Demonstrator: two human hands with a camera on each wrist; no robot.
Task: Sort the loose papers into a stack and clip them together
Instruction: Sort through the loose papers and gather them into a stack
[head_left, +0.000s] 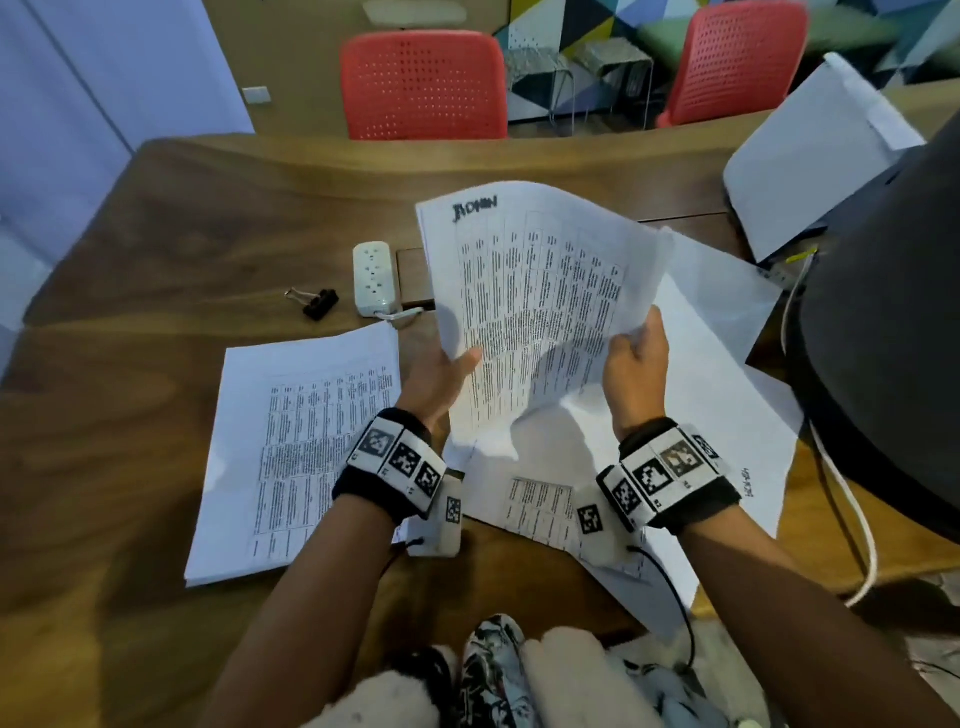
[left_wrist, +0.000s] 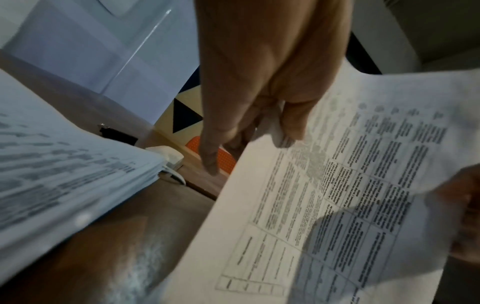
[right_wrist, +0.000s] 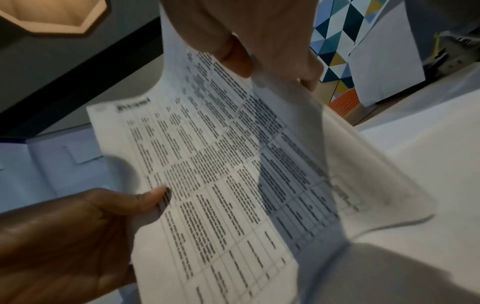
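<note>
Both forearms, each banded with a black wrist strap carrying white coded tags, reach up from the bottom of the head view. Above them the left hand pinches the left edge of a white printed sheet with a table of text, thumb lying on the printed face and the other fingers behind the paper. The right hand grips the same sheet's right edge, thumb in front and fingers curled behind; how many sheets it holds cannot be told. Held tilted above the brown wooden table, the sheet hangs between the two hands. A neat stack of printed papers lies on the table to the left, and loose white papers lie spread beneath and to the right. One black binder clip with wire handles rests beyond the stack, beside a white power strip. All print is too blurred to read.
</note>
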